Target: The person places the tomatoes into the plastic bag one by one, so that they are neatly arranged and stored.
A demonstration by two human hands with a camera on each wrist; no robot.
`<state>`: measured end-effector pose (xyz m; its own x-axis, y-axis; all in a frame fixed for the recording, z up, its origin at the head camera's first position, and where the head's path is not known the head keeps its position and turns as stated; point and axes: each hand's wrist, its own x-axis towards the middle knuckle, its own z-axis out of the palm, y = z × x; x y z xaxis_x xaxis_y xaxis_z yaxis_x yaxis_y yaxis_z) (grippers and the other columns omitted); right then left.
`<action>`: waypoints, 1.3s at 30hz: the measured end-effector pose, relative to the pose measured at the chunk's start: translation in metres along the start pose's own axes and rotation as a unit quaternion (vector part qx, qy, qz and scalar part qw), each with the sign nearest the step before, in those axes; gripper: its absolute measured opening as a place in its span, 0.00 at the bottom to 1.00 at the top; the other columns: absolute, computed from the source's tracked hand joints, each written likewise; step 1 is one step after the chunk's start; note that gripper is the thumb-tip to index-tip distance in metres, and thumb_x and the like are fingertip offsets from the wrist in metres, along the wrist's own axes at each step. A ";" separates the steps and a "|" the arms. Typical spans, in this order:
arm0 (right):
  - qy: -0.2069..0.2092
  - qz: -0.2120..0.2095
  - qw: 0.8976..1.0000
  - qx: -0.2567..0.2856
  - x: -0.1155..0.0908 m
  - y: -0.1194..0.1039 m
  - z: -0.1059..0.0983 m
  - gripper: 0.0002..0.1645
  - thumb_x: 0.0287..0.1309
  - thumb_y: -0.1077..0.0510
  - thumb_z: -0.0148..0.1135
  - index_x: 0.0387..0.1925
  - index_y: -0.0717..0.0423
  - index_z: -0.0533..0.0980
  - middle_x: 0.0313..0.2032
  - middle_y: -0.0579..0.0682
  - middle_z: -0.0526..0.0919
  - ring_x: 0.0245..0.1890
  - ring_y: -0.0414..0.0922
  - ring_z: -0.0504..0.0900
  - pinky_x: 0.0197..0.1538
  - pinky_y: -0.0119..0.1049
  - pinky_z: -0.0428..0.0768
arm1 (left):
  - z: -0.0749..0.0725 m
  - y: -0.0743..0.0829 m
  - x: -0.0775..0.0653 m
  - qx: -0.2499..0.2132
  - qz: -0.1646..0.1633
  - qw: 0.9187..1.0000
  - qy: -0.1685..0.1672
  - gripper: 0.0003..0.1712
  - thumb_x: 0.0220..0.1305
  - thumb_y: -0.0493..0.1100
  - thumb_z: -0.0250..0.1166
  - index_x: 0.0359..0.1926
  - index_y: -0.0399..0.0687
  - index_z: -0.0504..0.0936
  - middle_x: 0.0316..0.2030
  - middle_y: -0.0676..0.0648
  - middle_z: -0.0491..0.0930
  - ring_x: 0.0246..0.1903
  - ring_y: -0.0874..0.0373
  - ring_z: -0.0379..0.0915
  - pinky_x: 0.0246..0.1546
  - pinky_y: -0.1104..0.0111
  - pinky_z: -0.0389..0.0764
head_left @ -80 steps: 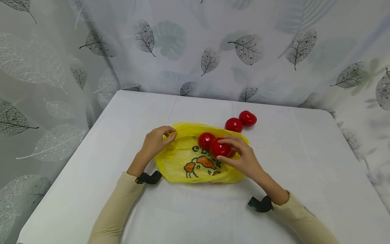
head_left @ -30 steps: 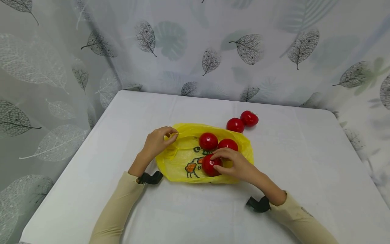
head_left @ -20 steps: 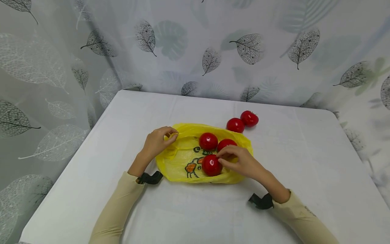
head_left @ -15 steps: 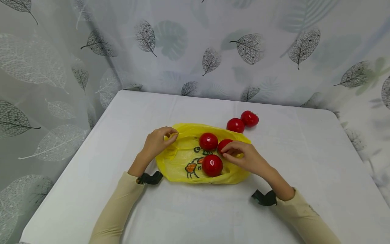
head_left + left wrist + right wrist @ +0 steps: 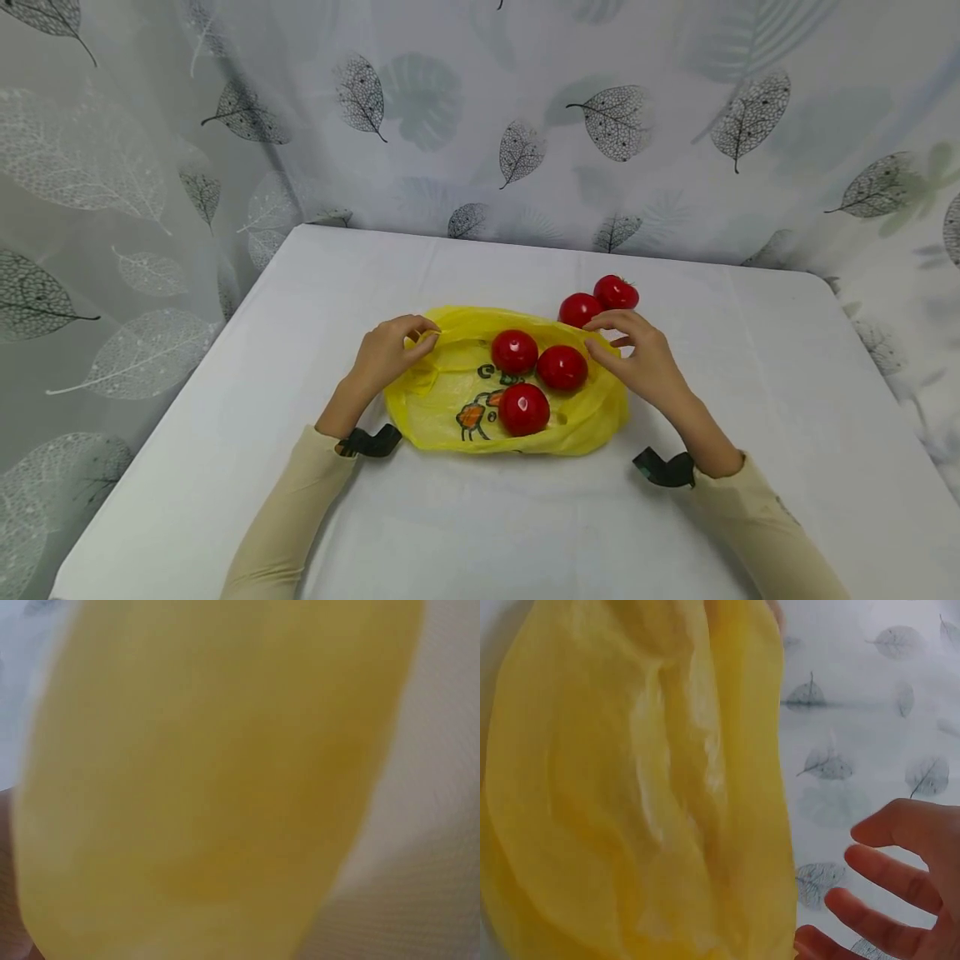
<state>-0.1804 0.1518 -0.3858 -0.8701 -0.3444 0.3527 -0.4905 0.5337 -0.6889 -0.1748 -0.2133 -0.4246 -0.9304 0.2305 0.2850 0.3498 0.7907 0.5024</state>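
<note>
A yellow plastic bag (image 5: 588, 429) with a printed cartoon lies wide-mouthed on the table. Inside sit three red tomatoes: one at the back (image 5: 514, 352), one at the right (image 5: 562, 368) and one near the front rim (image 5: 523, 410). The left hand (image 5: 392, 350) pinches the bag's left rim between thumb and fingers. Over the right rim hovers the right hand (image 5: 643, 360), fingers spread and holding nothing, its fingertips close to a tomato (image 5: 578, 308) outside the bag. Beside that one lies another tomato (image 5: 617, 292) with a green stem. Yellow plastic (image 5: 210, 780) fills most of the left wrist view.
The white table (image 5: 465, 525) ends at a back edge against a leaf-printed curtain (image 5: 465, 108), which also hangs at both sides. Each wrist wears a black camera mount, one on the left (image 5: 372, 442) and one on the right (image 5: 664, 468).
The right hand set its tomato down near the bag's front rim, let go, and moved back and right toward the tomatoes outside. The left hand has kept its grip on the rim.
</note>
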 end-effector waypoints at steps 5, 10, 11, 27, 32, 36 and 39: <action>0.041 0.027 0.999 -0.018 0.005 0.017 -0.003 0.16 0.58 0.66 0.64 0.49 0.63 0.77 0.50 0.61 0.77 0.51 0.57 0.75 0.46 0.59 0.80 | 0.001 -0.001 -0.001 -0.001 0.001 1.000 0.002 0.10 0.67 0.45 0.64 0.44 0.45 0.85 0.39 0.47 0.85 0.36 0.52 0.79 0.35 0.59 0.80; 0.072 0.046 0.996 -0.028 0.010 0.033 -0.006 0.20 0.58 0.66 0.64 0.53 0.64 0.76 0.55 0.64 0.74 0.53 0.60 0.75 0.46 0.60 0.79 | 0.002 -0.002 -0.002 0.000 0.003 1.000 0.001 0.10 0.66 0.45 0.64 0.44 0.46 0.86 0.40 0.47 0.85 0.36 0.52 0.79 0.35 0.59 0.80; 0.075 0.056 0.995 -0.026 0.012 0.036 -0.006 0.21 0.59 0.65 0.64 0.54 0.65 0.75 0.56 0.65 0.73 0.53 0.61 0.74 0.46 0.60 0.79 | 0.002 -0.003 -0.003 -0.001 0.003 1.000 0.001 0.10 0.66 0.45 0.64 0.44 0.46 0.86 0.40 0.47 0.85 0.36 0.52 0.79 0.35 0.59 0.80; 0.040 0.135 0.990 -0.002 0.035 0.084 0.002 0.36 0.62 0.60 0.63 0.69 0.61 0.62 0.68 0.68 0.58 0.61 0.65 0.64 0.56 0.62 0.74 | 0.005 -0.002 -0.004 -0.003 0.008 1.000 0.004 0.10 0.67 0.45 0.64 0.43 0.46 0.86 0.40 0.48 0.86 0.36 0.53 0.79 0.34 0.59 0.80; 0.027 0.137 0.990 0.016 0.040 0.090 0.003 0.35 0.63 0.59 0.63 0.68 0.63 0.63 0.63 0.68 0.65 0.60 0.64 0.64 0.62 0.61 0.67 | 0.004 -0.002 -0.003 -0.005 0.010 1.000 0.002 0.10 0.66 0.44 0.64 0.43 0.45 0.86 0.39 0.47 0.86 0.36 0.53 0.79 0.33 0.60 0.80; 0.029 0.150 0.988 0.029 0.043 0.093 0.002 0.32 0.64 0.58 0.62 0.65 0.63 0.63 0.61 0.69 0.67 0.59 0.65 0.67 0.63 0.60 0.68 | 0.003 -0.002 -0.002 -0.004 0.009 1.000 0.003 0.10 0.66 0.44 0.64 0.43 0.46 0.86 0.40 0.47 0.86 0.36 0.53 0.79 0.34 0.60 0.80; 0.030 0.164 0.985 0.036 0.045 0.094 0.001 0.31 0.65 0.55 0.61 0.64 0.62 0.62 0.62 0.69 0.66 0.58 0.67 0.69 0.62 0.60 0.68 | 0.002 -0.002 -0.001 -0.003 0.004 1.000 0.002 0.10 0.67 0.45 0.64 0.44 0.46 0.86 0.40 0.47 0.86 0.36 0.53 0.79 0.34 0.59 0.80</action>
<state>-0.2659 0.1855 -0.4355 -0.9837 -0.1153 0.1382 -0.1792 0.5525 -0.8140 -0.1746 -0.2137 -0.4275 -0.9269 0.2354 0.2924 0.3586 0.7855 0.5044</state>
